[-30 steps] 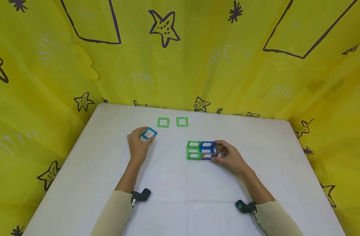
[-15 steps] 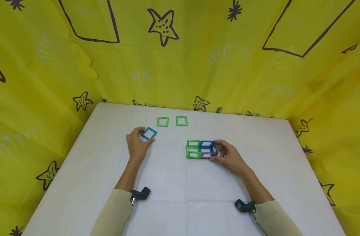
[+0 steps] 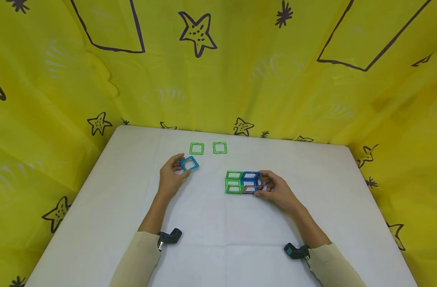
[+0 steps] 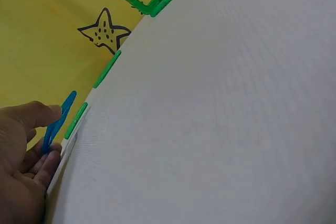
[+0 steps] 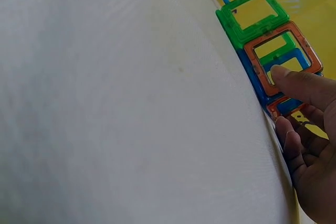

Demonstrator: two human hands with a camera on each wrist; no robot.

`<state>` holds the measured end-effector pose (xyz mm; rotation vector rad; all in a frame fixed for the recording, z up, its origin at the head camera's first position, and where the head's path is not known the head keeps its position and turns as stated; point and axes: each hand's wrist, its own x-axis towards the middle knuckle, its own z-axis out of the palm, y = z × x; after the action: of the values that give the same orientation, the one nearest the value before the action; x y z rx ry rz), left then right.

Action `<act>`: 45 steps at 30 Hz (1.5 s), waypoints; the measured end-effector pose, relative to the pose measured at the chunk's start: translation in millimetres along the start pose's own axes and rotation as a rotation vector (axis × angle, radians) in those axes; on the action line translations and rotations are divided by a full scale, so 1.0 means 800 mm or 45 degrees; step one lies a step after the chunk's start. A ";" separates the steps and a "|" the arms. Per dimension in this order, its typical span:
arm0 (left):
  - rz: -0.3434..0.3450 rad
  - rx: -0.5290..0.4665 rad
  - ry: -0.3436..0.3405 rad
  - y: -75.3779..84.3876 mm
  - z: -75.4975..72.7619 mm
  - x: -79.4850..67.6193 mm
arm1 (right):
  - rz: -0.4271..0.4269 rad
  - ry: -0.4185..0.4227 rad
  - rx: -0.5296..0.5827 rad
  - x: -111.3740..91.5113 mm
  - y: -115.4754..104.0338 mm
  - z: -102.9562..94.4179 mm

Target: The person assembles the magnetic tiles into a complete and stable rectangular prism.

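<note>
My left hand (image 3: 171,178) pinches a light blue square magnetic tile (image 3: 196,161) between thumb and fingers, tilted above the table. The left wrist view shows this tile nearly edge-on. On the right, my right hand (image 3: 278,192) grips the end of an open-topped box of magnetic tiles (image 3: 242,184), green on its left half, dark blue and orange on its right. In the right wrist view the thumb presses an orange tile (image 5: 307,48) on the near side, with the other fingers curled at the box's end, partly hidden.
Two green square tiles, one left (image 3: 196,154) and one right (image 3: 220,152), lie flat near the back of the white table (image 3: 211,223). A yellow curtain (image 3: 218,87) with starfish drawings hangs behind and beside the table. Dark devices (image 3: 171,236) sit at both wrists.
The left hand has shifted slightly to the right, and the light blue tile has turned a little in its fingers. The right hand and the box have stayed in place.
</note>
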<state>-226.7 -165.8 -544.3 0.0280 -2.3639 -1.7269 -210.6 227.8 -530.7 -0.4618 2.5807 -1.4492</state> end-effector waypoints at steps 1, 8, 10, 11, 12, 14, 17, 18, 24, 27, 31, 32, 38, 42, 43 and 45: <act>0.010 0.004 -0.026 0.001 0.000 -0.001 | -0.001 0.000 0.001 0.000 0.000 0.000; 0.077 0.224 -0.160 0.001 0.000 -0.002 | 0.015 0.008 0.003 0.000 -0.003 0.001; 0.090 0.278 -0.186 0.000 0.000 -0.001 | 0.017 0.009 -0.003 0.000 -0.004 0.001; 0.095 0.296 -0.198 -0.001 0.000 -0.001 | 0.022 0.010 -0.003 0.000 -0.004 0.001; 0.100 0.319 -0.210 -0.001 0.000 -0.001 | 0.026 0.012 -0.004 0.000 -0.005 0.002; 0.110 0.363 -0.232 -0.002 0.000 0.000 | 0.032 0.012 -0.005 0.000 -0.004 0.002; 0.102 0.421 -0.247 -0.004 0.002 0.000 | 0.030 0.014 0.005 -0.001 0.000 0.003; 0.098 0.440 -0.251 -0.005 0.003 0.001 | 0.025 0.014 0.009 -0.001 0.000 0.003; 0.094 0.539 -0.248 -0.007 0.008 0.003 | 0.017 0.016 0.029 -0.002 0.000 0.003; 0.092 0.585 -0.240 -0.006 0.010 0.002 | 0.023 0.019 0.034 -0.002 0.000 0.003; 0.082 0.611 -0.235 -0.005 0.011 0.001 | 0.031 0.020 0.037 -0.002 0.002 0.004; 0.082 0.612 -0.235 -0.005 0.011 0.000 | 0.034 0.021 0.036 -0.002 0.002 0.004; 0.093 0.554 -0.259 -0.006 0.010 -0.001 | 0.037 0.026 0.036 -0.002 0.005 0.005; 0.137 0.455 -0.279 -0.004 0.009 0.000 | 0.034 0.030 0.040 -0.001 0.004 0.005; 0.145 0.427 -0.283 -0.004 0.009 0.000 | 0.035 0.031 0.039 -0.001 0.003 0.005; 0.162 0.375 -0.288 -0.003 0.009 0.000 | 0.038 0.031 0.039 -0.001 0.002 0.005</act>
<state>-228.2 -159.5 -548.4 -0.2792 -2.6975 -1.3767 -208.8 225.9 -534.6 -0.4018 2.5688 -1.4915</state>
